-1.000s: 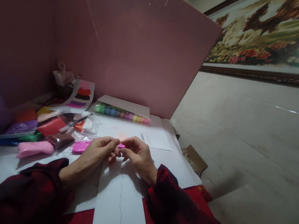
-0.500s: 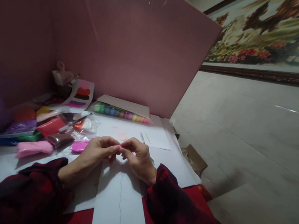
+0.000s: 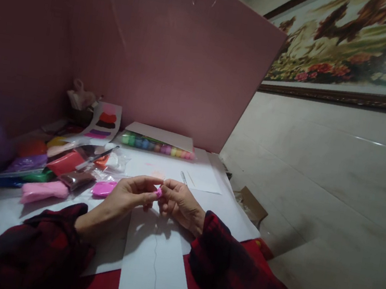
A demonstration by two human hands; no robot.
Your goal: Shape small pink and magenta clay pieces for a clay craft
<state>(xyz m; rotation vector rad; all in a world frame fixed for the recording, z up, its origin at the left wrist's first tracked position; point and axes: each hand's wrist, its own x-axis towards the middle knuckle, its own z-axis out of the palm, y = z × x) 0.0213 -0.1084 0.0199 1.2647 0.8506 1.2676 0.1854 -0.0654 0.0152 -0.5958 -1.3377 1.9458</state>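
Observation:
A small lump of bright pink modelling clay is pinched between the fingertips of both hands. My left hand grips it from the left, thumb below and forefinger above. From the other side my right hand closes its thumb and forefinger on the same lump. Both hands hover over a white paper strip with a wavy dark line drawn down it. Just left of my left hand lies a flat magenta clay pack.
Several coloured clay packs, among them a pink one and a red one, crowd the left side. A clear pack of coloured pieces lies at the back. A silver pen-like tool rests beyond my right hand. An open cardboard box stands at right.
The pink clay has turned between my fingertips and shows more now. My right-hand fingers have shifted slightly to the right and curled differently around it.

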